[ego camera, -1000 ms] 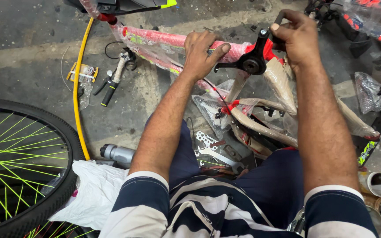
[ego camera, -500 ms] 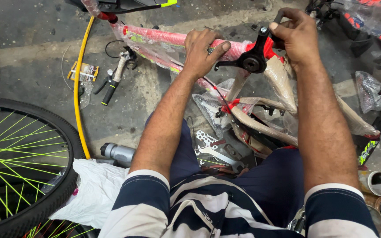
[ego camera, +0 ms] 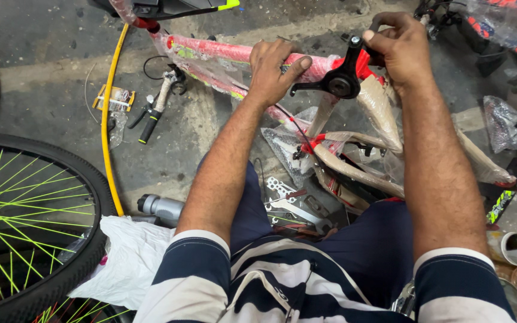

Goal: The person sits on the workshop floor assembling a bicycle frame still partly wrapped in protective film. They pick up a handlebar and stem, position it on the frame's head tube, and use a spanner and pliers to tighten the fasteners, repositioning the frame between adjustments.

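On the concrete floor [ego camera: 61, 72] in front of the seated person lies one red bicycle frame [ego camera: 222, 51], wrapped in clear plastic. The left hand [ego camera: 273, 66] is clenched around its top tube. The right hand [ego camera: 399, 45] grips the upper end of one black crank arm [ego camera: 339, 81] that sits at the frame's bottom bracket. One wheel [ego camera: 25, 221] with green spokes lies at the left, touching one white plastic bag [ego camera: 130, 257]; what the bag holds cannot be told. One yellow hose [ego camera: 106, 125] runs beside one pair of pliers [ego camera: 151, 116], and one grey bottle [ego camera: 160, 207] lies near the knee. Several flat wrenches [ego camera: 288, 206] rest between the legs.
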The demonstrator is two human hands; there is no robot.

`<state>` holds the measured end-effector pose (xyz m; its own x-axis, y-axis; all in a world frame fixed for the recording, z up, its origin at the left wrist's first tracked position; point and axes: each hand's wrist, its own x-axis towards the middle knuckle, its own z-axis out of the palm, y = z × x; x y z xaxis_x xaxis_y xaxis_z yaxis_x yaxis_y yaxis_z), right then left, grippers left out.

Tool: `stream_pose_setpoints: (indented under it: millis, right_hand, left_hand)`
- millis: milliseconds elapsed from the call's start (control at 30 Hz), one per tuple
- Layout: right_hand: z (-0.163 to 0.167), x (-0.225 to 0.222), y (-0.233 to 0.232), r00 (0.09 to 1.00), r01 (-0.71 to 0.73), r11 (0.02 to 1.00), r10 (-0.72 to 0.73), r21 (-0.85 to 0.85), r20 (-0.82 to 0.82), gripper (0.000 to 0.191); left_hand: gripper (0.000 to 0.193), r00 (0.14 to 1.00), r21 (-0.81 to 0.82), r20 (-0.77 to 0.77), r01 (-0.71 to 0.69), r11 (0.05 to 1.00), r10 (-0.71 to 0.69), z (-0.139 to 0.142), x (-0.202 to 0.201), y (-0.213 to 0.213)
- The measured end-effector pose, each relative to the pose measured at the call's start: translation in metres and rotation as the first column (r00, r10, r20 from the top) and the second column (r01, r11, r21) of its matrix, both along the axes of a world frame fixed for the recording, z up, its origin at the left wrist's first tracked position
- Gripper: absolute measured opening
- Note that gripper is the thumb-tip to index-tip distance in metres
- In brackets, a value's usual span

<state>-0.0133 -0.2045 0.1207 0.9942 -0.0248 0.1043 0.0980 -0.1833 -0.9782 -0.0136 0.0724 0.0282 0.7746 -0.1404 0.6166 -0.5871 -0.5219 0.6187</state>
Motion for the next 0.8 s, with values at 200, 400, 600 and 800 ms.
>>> stream_pose_setpoints:
  millis: [200, 400, 600, 800]
  right_hand:
    - [0.000, 0.002, -0.005, 0.993, -0.120, 0.991, 0.120, 0.066, 0.004, 0.025]
    - [-0.003, 0.003, -0.001, 1.000, -0.003, 0.982, 0.004, -0.188, 0.004, 0.040]
    - [-0.007, 0.008, 0.001, 1.000, -0.007, 0.974, 0.002, -0.225, -0.020, 0.041]
    - [-0.037, 0.024, -0.006, 0.999, -0.038, 0.988, 0.036, -0.147, -0.016, 0.045]
  left_hand:
    - [0.058, 1.000, -0.010, 0.009, -0.002, 1.000, 0.002, -0.003, 0.001, 0.000]
    - [0.050, 0.999, -0.025, 0.046, 0.025, 0.999, -0.023, -0.001, 0.001, 0.001]
    - [0.043, 0.998, -0.010, 0.016, 0.054, 0.999, -0.054, 0.004, -0.001, 0.001]
    - [0.040, 0.998, 0.003, 0.038, 0.048, 0.999, -0.048, 0.002, 0.000, 0.002]
